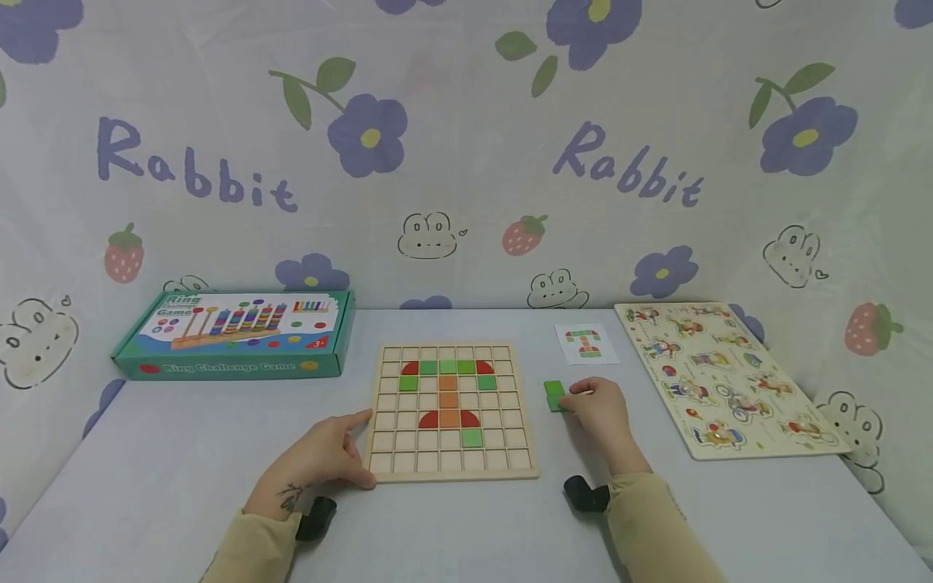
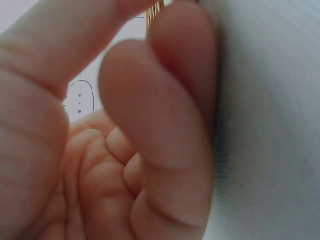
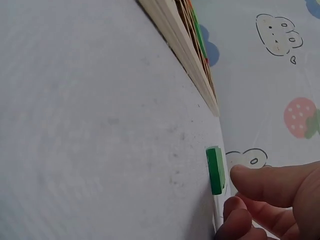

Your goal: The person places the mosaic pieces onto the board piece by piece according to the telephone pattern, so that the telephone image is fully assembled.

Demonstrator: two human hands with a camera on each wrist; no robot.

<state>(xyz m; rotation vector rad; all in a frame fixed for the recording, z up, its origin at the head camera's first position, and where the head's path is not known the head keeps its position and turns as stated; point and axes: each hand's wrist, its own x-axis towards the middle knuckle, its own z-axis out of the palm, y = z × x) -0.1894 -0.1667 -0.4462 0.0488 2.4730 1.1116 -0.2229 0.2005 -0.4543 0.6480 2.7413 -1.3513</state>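
A wooden grid board (image 1: pixel 466 475) lies flat in the middle of the table. Set in its cells are red quarter-round tiles (image 1: pixel 431 419), orange square tiles (image 1: pixel 448 400) and several green square tiles (image 1: pixel 473 438). My left hand (image 1: pixel 321 449) rests at the board's left side, index finger and thumb spread along the edge, touching it; its other fingers fold toward the palm in the left wrist view. Right of the board, my right hand (image 1: pixel 601 413) has its fingertips beside green tiles (image 1: pixel 553 389) on the table. In the right wrist view, the thumb (image 3: pixel 265 185) appears apart from a green tile (image 3: pixel 216 171).
A small pattern card (image 1: pixel 605 356) lies behind the right hand. A wooden picture puzzle board (image 1: pixel 681 352) stretches along the right side. The green Ring Challenge Game box (image 1: pixel 240 368) sits at the back left. A printed cloth (image 1: pixel 466 146) hangs behind the table.
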